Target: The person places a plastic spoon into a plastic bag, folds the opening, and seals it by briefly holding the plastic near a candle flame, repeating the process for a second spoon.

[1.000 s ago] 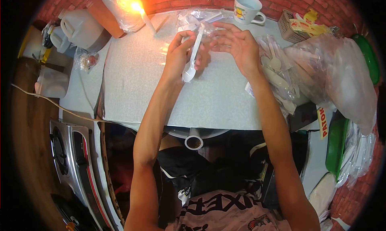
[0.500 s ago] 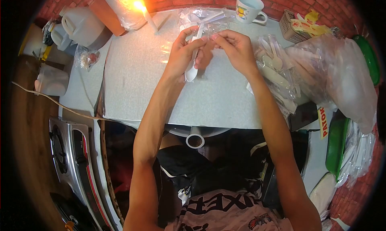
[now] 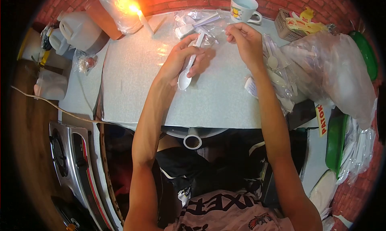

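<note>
Grey table (image 3: 136, 82), left hand (image 3: 181, 58) fingers gripping white plastic spoon (image 3: 188, 70), right hand (image 3: 247, 40) fingers pinched

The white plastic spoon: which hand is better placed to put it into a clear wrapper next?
Probably left. The left hand already holds the spoon over the table; the right hand is apart from it, fingers pinched, seemingly on thin clear plastic.

Your desk (image 3: 132, 90) is a pale speckled slab, bare beneath your left grip (image 3: 181, 60). Beyond that grip lies a clear packet of white cutlery (image 3: 197, 21); further left of it, a lit candle (image 3: 140, 14) stands. Beyond your right grip (image 3: 246, 42) sits a mug (image 3: 243, 7). Just right of it lie bagged spoons (image 3: 277, 70) and a small basket (image 3: 286, 26).
</note>
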The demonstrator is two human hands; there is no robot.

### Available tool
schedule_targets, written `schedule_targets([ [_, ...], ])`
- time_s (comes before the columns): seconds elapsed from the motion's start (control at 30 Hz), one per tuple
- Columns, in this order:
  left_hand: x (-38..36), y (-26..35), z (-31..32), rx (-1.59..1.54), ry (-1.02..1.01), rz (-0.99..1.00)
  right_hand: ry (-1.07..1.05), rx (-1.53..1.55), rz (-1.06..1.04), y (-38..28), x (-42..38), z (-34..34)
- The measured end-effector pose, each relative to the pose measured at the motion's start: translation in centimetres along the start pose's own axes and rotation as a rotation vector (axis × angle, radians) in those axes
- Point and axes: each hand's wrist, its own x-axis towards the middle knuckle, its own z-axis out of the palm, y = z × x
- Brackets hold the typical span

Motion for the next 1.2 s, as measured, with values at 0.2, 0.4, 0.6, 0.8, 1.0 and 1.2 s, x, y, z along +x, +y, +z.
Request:
schedule_targets([
  [0.2,-0.4,0.5,0.2,0.039,0.002,-0.074,-0.005,0.172,0.115,-1.9,-0.2,-0.3],
  [0.4,-0.2,0.1,1.4,0.086,0.032,-0.063,-0.158,0.065,0.161,-1.3,-0.8,0.7],
  [0.6,0.5,-1.4,1.8,0.203,-0.077,-0.042,-0.247,0.082,0.166,-0.8,-0.8,0.6],
  [0.8,1.1,-2.1,0.7,0.357,0.121,0.221,-0.369,0.053,0.15,-0.7,-1.0,0.7],
  [1.0,1.0,-1.4,0.4,0.512,0.277,0.331,-0.479,-0.126,0.11,-0.6,-1.3,0.8],
  [1.2,1.4,-1.7,-0.8,0.623,0.317,0.359,-0.533,-0.235,0.055,-0.3,-1.6,0.8],
])
